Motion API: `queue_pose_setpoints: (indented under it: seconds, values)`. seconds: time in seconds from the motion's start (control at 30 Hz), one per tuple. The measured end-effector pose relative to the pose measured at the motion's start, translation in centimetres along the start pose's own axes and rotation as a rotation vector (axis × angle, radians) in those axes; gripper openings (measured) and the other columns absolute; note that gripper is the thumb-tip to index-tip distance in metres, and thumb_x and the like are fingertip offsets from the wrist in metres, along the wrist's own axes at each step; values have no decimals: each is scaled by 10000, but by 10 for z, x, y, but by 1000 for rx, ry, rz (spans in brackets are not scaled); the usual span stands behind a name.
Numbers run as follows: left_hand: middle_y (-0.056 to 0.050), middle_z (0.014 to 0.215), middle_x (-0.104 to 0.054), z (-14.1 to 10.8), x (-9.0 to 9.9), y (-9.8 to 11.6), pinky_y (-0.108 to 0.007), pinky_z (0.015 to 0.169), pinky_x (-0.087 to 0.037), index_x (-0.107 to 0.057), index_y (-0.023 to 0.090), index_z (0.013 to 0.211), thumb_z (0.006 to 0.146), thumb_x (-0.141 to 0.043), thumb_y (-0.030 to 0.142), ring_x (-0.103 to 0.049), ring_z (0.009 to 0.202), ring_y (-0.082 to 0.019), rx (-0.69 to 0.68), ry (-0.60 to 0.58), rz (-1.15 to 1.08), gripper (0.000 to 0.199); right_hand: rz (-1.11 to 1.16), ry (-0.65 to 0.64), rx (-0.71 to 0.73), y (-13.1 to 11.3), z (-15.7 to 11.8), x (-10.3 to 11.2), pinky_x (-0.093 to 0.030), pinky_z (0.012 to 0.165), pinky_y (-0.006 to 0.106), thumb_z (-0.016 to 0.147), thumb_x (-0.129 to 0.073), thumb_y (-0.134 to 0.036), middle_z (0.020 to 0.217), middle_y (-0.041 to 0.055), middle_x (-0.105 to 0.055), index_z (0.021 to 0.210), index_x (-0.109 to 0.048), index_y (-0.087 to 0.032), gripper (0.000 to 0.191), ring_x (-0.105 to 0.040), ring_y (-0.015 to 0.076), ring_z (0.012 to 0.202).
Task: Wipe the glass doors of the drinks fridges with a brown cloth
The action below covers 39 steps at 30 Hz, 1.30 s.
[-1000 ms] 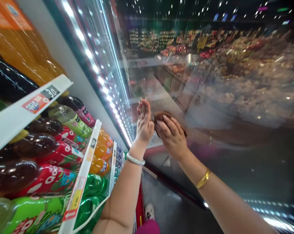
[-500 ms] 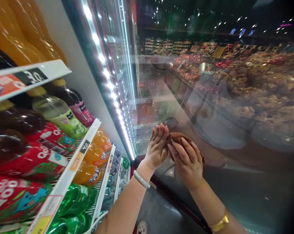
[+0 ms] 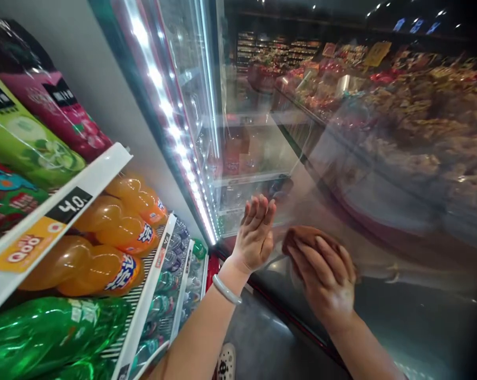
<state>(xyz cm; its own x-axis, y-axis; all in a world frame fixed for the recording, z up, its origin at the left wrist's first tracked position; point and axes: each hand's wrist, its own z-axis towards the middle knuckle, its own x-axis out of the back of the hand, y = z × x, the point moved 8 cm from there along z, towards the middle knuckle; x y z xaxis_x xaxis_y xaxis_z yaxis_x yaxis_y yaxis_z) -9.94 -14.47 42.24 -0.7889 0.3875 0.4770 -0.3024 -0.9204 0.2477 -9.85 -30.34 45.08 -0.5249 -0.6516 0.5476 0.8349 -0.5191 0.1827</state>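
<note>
A glass door [image 3: 381, 211] of a drinks fridge stands swung out before me, mirroring the lit shelves. My left hand [image 3: 255, 235], a pale bangle [image 3: 226, 290] on its wrist, rests flat against the glass with fingers stretched and holds nothing. Just right of it and lower, my right hand [image 3: 326, 274] presses a brown cloth [image 3: 313, 232] to the pane. Its fingers spread over the cloth, which shows along their upper edge. The part under the palm is hidden.
Fridge shelves on the left hold orange soda bottles [image 3: 99, 264], green bottles [image 3: 56, 332] and a pink-labelled bottle [image 3: 60, 100]. Price strips [image 3: 56, 227] line the shelf edges. An LED strip [image 3: 179, 148] runs up the frame. Below is grey floor [image 3: 258, 338] with a white shoe [image 3: 226, 361].
My right hand has slid the cloth rightward and down the glass, away from my left hand. My left hand stays nearly in place. The view has shifted lower and closer to the shelves.
</note>
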Motion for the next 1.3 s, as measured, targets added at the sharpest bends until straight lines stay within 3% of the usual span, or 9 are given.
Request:
queue_pose_setpoints:
  seconds: [0.13, 0.27, 0.4, 0.53, 0.6, 0.73, 0.87, 1.1, 1.3]
  values:
    - [-12, 1740, 25, 0, -3, 6, -467, 1335, -48, -87, 186, 1658, 972, -304, 147, 12, 1611, -232, -10, 17, -13, 721, -116, 221, -150, 18, 11, 35, -372, 1241, 510, 757, -864, -144, 1057, 58, -709, 1179, -733, -242, 452, -524, 302, 1401]
    - [8, 1736, 24, 4, -3, 2, -461, 1335, -39, -102, 202, 1659, 1003, -331, 226, 11, 1612, -224, -6, 90, 20, 695, -94, 213, -77, -7, 33, 4, -353, 1257, 495, 866, -765, -180, 1148, 52, -739, 1275, -697, -248, 420, -540, 268, 1385]
    - [22, 1735, 16, 3, -3, -10, -450, 1335, -42, -90, 206, 1658, 978, -335, 166, -6, 1612, -212, -48, 103, 73, 725, -11, 76, 16, -9, -1, -21, -374, 1248, 429, 928, -665, -170, 1201, 5, -755, 1323, -677, -308, 418, -615, 238, 1309]
    - [7, 1735, -5, 9, -1, -17, -483, 1331, -31, -70, 233, 1659, 943, -315, 97, -9, 1607, -214, -37, 107, 110, 769, -129, 311, -85, 19, -22, 4, -432, 1212, 465, 836, -770, -131, 1078, 53, -755, 1379, -650, -307, 583, -592, 310, 1341]
    - [-25, 1737, -28, 18, 1, -16, -504, 1327, -8, -67, 217, 1659, 963, -317, 126, -23, 1609, -232, -5, 139, 106, 745, -182, 467, -152, 22, -4, 14, -430, 1206, 540, 801, -811, -143, 1134, 81, -736, 1348, -675, -308, 587, -573, 356, 1353]
    - [-53, 1737, -80, 38, -5, -6, -496, 1330, 2, -76, 197, 1660, 1022, -297, 187, -59, 1611, -230, -6, 219, 103, 675, -96, 360, -71, 4, 52, -11, -423, 1209, 544, 921, -664, -196, 1300, 78, -702, 1387, -628, -269, 473, -563, 333, 1372]
    - [-44, 1742, -60, 51, -16, -4, -511, 1332, -23, -60, 215, 1661, 1035, -288, 195, -48, 1613, -230, -33, 272, 75, 666, -61, 288, 13, 17, 45, -15, -387, 1240, 540, 958, -590, -200, 1381, 67, -663, 1415, -591, -266, 461, -529, 308, 1412]
    - [-2, 1743, -63, 106, -16, 7, -518, 1335, -29, -28, 274, 1661, 968, -329, 103, -63, 1614, -231, -32, 393, -15, 774, -373, 655, -187, 87, 78, 66, -444, 1161, 595, 875, -724, -300, 1390, 177, -635, 1298, -663, -178, 444, -576, 402, 1339]
    - [-25, 1727, -197, 149, -19, 40, -487, 1341, -71, -145, 242, 1657, 996, -295, 142, -128, 1608, -196, -181, 408, -60, 685, -271, 439, 62, 76, 109, 36, -408, 1229, 524, 947, -615, -210, 1470, 80, -595, 1398, -574, -254, 455, -476, 298, 1452]
